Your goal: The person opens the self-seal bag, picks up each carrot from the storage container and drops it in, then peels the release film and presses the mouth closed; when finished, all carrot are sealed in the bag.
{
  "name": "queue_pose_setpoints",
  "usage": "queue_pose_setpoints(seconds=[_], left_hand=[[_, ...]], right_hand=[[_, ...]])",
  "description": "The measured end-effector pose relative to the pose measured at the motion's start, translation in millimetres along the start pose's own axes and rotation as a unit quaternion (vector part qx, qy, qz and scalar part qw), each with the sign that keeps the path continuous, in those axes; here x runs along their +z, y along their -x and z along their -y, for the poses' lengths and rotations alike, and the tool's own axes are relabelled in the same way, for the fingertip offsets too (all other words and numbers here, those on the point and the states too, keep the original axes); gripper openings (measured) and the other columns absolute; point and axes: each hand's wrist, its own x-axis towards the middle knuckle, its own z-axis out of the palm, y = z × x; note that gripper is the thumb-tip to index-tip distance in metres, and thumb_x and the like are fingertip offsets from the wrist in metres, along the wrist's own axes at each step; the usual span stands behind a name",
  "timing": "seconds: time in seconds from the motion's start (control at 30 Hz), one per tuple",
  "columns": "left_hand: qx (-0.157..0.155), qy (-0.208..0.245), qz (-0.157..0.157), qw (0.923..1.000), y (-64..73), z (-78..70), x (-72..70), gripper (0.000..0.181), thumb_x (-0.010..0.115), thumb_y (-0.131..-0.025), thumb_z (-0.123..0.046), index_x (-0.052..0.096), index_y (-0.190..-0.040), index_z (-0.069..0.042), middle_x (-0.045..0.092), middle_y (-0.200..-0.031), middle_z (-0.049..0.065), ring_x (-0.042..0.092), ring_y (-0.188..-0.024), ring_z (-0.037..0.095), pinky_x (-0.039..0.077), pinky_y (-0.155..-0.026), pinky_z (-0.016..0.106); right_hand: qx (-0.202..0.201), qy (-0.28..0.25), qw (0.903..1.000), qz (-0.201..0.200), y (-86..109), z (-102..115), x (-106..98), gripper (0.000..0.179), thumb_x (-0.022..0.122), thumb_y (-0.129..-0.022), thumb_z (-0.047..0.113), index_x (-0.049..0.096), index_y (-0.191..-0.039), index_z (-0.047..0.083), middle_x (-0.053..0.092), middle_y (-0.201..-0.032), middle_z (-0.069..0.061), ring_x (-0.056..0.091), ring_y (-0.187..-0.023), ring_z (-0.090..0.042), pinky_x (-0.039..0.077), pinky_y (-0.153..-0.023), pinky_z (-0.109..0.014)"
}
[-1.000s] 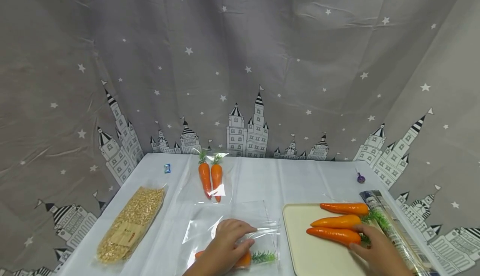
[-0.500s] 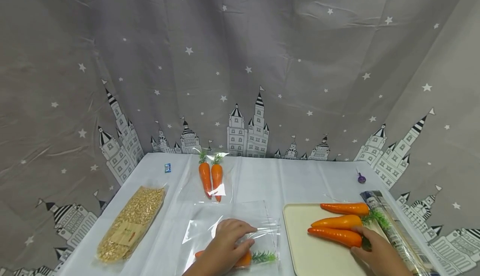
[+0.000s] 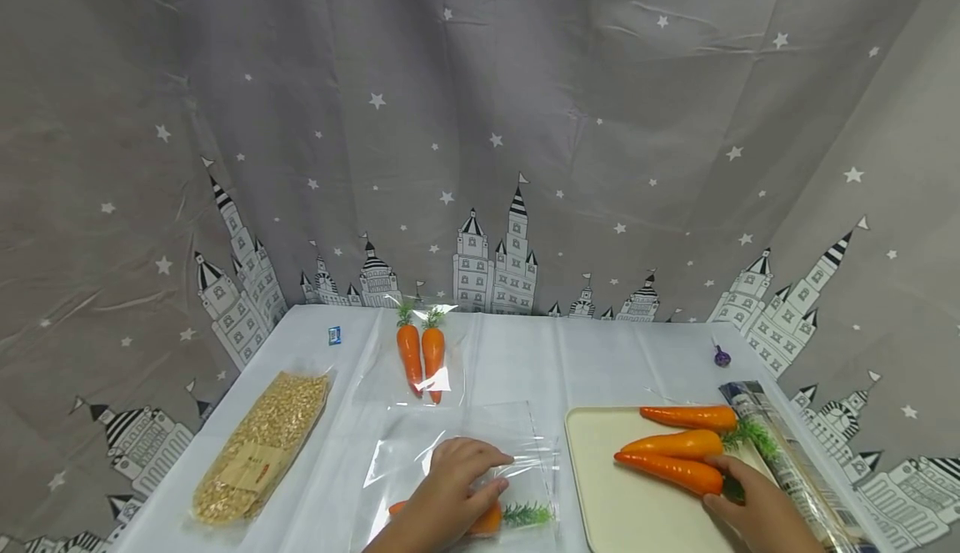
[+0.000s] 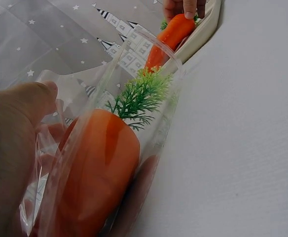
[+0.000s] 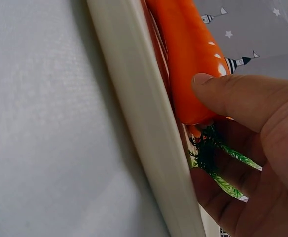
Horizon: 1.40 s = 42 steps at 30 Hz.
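My left hand (image 3: 456, 486) holds a clear plastic bag (image 4: 92, 96), its fingers gathered in the film at the near middle of the table. Inside that bag lies an orange carrot (image 4: 97, 173), its feathery green top (image 4: 143, 96) toward the bag's mouth. Over the cream tray (image 3: 600, 470), my right hand (image 3: 761, 503) grips the nearest carrot (image 3: 671, 471) by its thick end, thumb on its side and fingers around the leafy top (image 5: 213, 153). Two more carrots, one lighter orange (image 3: 671, 444) and one at the back (image 3: 686, 417), lie on the tray beside it.
Two bagged carrots (image 3: 422, 361) lie behind the left hand. A long bag of pale pieces (image 3: 262, 453) lies at left, with a small blue packet (image 3: 334, 336) behind it. Right of the tray are a printed plastic package (image 3: 795, 461) and a small purple item (image 3: 722, 357).
The right hand and its carrot have shifted very slightly right. The left hand has stayed in place on the bag.
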Motion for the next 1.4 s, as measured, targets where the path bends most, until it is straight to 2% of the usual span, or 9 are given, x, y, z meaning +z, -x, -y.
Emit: queue_pose_setpoints(seconds=[0.67, 1.0, 1.23, 1.4], left_hand=[[-0.002, 0.001, 0.004, 1.0000, -0.1, 0.5, -0.5, 0.021, 0.072, -0.099, -0.031, 0.075, -0.119, -0.027, 0.066, -0.115, -0.024, 0.060, -0.112, 0.003, 0.040, -0.100, 0.040], [-0.002, 0.003, 0.007, 1.0000, 0.1, 0.5, -0.9, 0.021, 0.071, -0.099, -0.031, 0.075, -0.120, -0.027, 0.067, -0.115, -0.024, 0.060, -0.112, 0.004, 0.041, -0.098, 0.038], [0.024, -0.009, -0.011, 0.9996, 0.1, 2.1, 1.4, 0.022, 0.074, -0.097, -0.028, 0.074, -0.119, -0.026, 0.068, -0.114, -0.022, 0.061, -0.110, 0.004, 0.042, -0.097, 0.039], [0.023, -0.014, -0.016, 0.9995, 0.2, 2.8, 2.3, 0.023, 0.075, -0.096, -0.028, 0.075, -0.118, -0.026, 0.068, -0.113, -0.022, 0.061, -0.110, 0.004, 0.041, -0.097, 0.039]], right_hand=[[0.003, 0.012, 0.9999, 0.002, 1.8, 4, -1, 0.072, 0.083, -0.087, 0.043, 0.060, -0.139, 0.000, 0.062, -0.139, -0.028, 0.054, -0.129, -0.056, 0.045, -0.100, -0.072], [0.010, 0.010, 0.9999, -0.008, 2.6, 9, 4, 0.083, 0.082, -0.085, 0.053, 0.058, -0.143, 0.000, 0.059, -0.143, -0.030, 0.052, -0.130, -0.058, 0.044, -0.100, -0.072], [-0.015, -0.003, 0.9994, -0.030, 3.6, 18, 9, 0.077, 0.081, -0.088, 0.048, 0.057, -0.144, 0.000, 0.060, -0.142, -0.028, 0.053, -0.130, -0.056, 0.046, -0.102, -0.070], [-0.042, -0.010, 0.9981, -0.045, 2.9, 27, 13, 0.070, 0.081, -0.089, 0.042, 0.060, -0.143, 0.002, 0.064, -0.138, -0.024, 0.058, -0.126, -0.051, 0.047, -0.102, -0.068]])
